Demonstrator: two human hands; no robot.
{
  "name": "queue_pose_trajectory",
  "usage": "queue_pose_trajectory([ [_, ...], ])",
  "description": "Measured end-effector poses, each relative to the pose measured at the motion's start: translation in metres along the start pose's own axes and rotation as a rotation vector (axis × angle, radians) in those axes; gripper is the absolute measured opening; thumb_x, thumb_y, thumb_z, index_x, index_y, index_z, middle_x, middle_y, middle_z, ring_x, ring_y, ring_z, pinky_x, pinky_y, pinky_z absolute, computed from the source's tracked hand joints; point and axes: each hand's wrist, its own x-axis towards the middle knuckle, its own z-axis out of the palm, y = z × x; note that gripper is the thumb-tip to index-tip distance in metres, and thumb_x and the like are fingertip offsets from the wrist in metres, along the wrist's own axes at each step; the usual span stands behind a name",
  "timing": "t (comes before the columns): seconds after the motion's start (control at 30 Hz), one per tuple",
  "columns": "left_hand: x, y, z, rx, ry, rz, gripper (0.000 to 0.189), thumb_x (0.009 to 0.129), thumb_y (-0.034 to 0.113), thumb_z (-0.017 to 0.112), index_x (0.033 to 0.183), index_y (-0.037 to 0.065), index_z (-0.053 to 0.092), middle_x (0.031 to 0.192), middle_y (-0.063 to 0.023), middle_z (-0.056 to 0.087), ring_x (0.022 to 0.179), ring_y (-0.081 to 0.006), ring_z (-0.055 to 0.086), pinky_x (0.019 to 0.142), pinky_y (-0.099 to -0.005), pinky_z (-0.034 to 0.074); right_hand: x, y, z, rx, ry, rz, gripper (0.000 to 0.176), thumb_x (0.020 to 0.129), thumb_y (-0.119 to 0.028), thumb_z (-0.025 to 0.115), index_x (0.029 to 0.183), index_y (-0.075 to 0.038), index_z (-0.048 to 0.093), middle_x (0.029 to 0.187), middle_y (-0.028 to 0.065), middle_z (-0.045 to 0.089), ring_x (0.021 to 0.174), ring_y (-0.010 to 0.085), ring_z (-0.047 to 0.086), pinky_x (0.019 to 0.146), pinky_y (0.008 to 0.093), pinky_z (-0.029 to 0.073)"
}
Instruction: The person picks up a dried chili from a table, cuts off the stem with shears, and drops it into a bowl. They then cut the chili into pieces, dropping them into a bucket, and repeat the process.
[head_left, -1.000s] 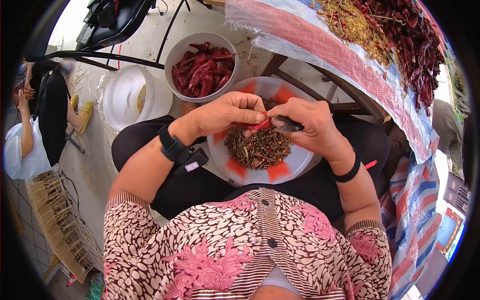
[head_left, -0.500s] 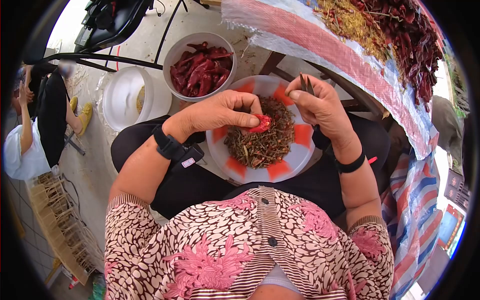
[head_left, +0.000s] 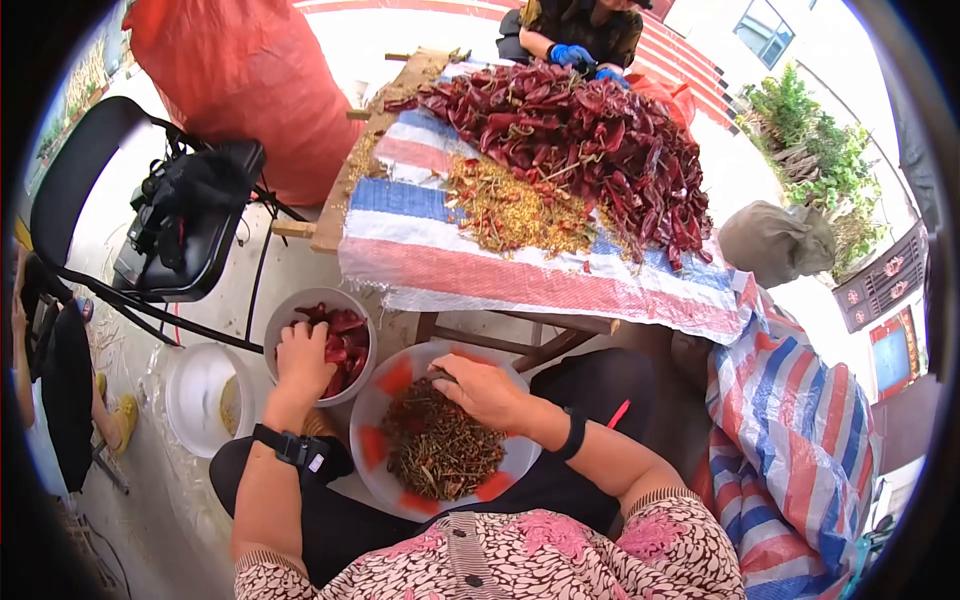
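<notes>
My left hand [head_left: 304, 357] reaches into the white bucket [head_left: 283, 310] of red dried peppers [head_left: 345, 345], its fingers spread on top of them. Over the upper part of the red-and-white basin [head_left: 372, 447] is my right hand [head_left: 478, 388], its fingers curled round a small dark tool that mostly hides in the grip. Stems and scraps [head_left: 450, 455] fill the basin, which sits between my legs.
A table with a striped sheet [head_left: 500, 270] bears a large pepper heap [head_left: 600, 130] and yellow seeds [head_left: 515, 215]. Behind it is a person in blue gloves [head_left: 570, 55]. A black chair [head_left: 215, 250], white tub [head_left: 185, 400] and red sack [head_left: 250, 90] stand left.
The view has tilted up toward the table. My left hand has left the basin for the pepper bucket, and the red pepper piece is no longer seen in it. My right hand has turned lower over the basin.
</notes>
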Motion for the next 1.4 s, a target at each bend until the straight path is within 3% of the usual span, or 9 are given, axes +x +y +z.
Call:
queue_pose_trajectory([
  [0.03,-0.001,0.002,0.002,-0.015,-0.026,0.024,0.052,0.069,0.021,0.075,0.115,0.007,0.056,0.112,-0.0179,0.054,0.106,-0.0387,0.05,0.086,-0.0486,0.047,0.0,-0.014,-0.008,-0.197,-0.217,0.243,0.028,0.086,-0.026,0.056,0.106,-0.007,0.053,0.096,0.0167,0.065,0.094,0.038,0.061,0.074,0.0475,0.048],
  [0.13,-0.001,0.008,0.004,-0.082,-0.242,0.06,0.042,0.075,0.028,0.066,0.112,0.01,0.057,0.111,-0.0183,0.056,0.105,-0.0381,0.055,0.086,-0.0472,0.048,-0.016,-0.011,-0.033,-0.64,-0.618,0.092,0.023,0.085,-0.025,0.055,0.103,-0.011,0.059,0.088,0.014,0.067,0.088,0.0369,0.063,0.074,0.0479,0.049],
  [0.37,0.004,0.033,0.0,0.002,-0.45,0.222,0.032,0.076,0.026,0.065,0.103,0.008,0.062,0.101,-0.0159,0.064,0.097,-0.0347,0.062,0.082,-0.0472,0.051,0.047,0.03,-0.191,-0.486,0.418,0.272,0.028,0.09,-0.022,0.051,0.109,-0.004,0.062,0.096,0.0164,0.067,0.09,0.031,0.064,0.079,0.0388,0.048],
  [0.47,0.008,0.035,0.008,-0.037,-0.424,0.291,0.031,0.076,0.026,0.066,0.101,0.007,0.062,0.098,-0.0162,0.065,0.095,-0.0353,0.063,0.08,-0.0467,0.051,0.088,0.078,-0.244,0.006,0.623,0.443,0.031,0.094,-0.019,0.048,0.122,-0.008,0.056,0.087,0.0045,0.059,0.068,0.0135,0.055,0.053,0.0305,0.047],
  [0.67,0.017,0.047,0.0,-0.05,-0.526,0.277,0.038,0.078,0.029,0.067,0.108,0.006,0.061,0.104,-0.0186,0.064,0.102,-0.0357,0.06,0.084,-0.0453,0.049,0.135,0.153,-0.282,0.851,0.813,0.439,0.031,0.096,-0.023,0.048,0.127,-0.017,0.053,0.097,0.0037,0.055,0.066,0.0153,0.058,0.046,0.0296,0.044],
  [0.93,0.017,0.042,0.007,-0.074,-0.382,0.401,0.027,0.078,0.022,0.063,0.101,0.007,0.064,0.096,-0.0171,0.066,0.091,-0.0361,0.064,0.077,-0.0464,0.052,0.109,0.115,-0.246,0.464,1.25,0.302,0.015,0.087,-0.017,0.065,0.095,-0.004,0.063,0.063,-0.0017,0.051,0.047,0.0083,0.044,0.042,0.024,0.034],
  [1.03,0.015,0.059,-0.017,-0.18,-0.359,0.368,0.028,0.081,0.024,0.063,0.102,0.005,0.063,0.095,-0.0189,0.065,0.091,-0.0377,0.062,0.078,-0.0456,0.05,0.072,0.073,-0.216,0.491,1.162,0.189,0.013,0.085,-0.012,0.066,0.094,-0.004,0.062,0.059,-0.0033,0.049,0.045,0.0049,0.041,0.04,0.0221,0.03],
  [1.17,0.019,0.076,-0.011,-0.61,0.142,0.56,0.027,0.082,0.017,0.064,0.105,0.005,0.062,0.101,-0.0179,0.064,0.092,-0.0367,0.061,0.077,-0.0427,0.05,0.024,0.015,-0.164,0.589,0.85,0.133,0.011,0.088,-0.011,0.064,0.095,-0.004,0.06,0.058,-0.0036,0.048,0.042,0.0036,0.039,0.038,0.0201,0.028],
  [1.4,-0.007,0.11,-0.054,-0.408,0.629,0.726,0.071,0.07,0.012,0.075,0.134,0.009,0.044,0.121,-0.0123,0.057,0.113,-0.0317,0.053,0.095,-0.0402,0.043,-0.017,-0.068,-0.076,0.805,0.286,0.42,0.017,0.089,-0.011,0.063,0.101,-0.003,0.054,0.077,0.0022,0.06,0.045,0.0029,0.042,0.038,0.0179,0.027],
])
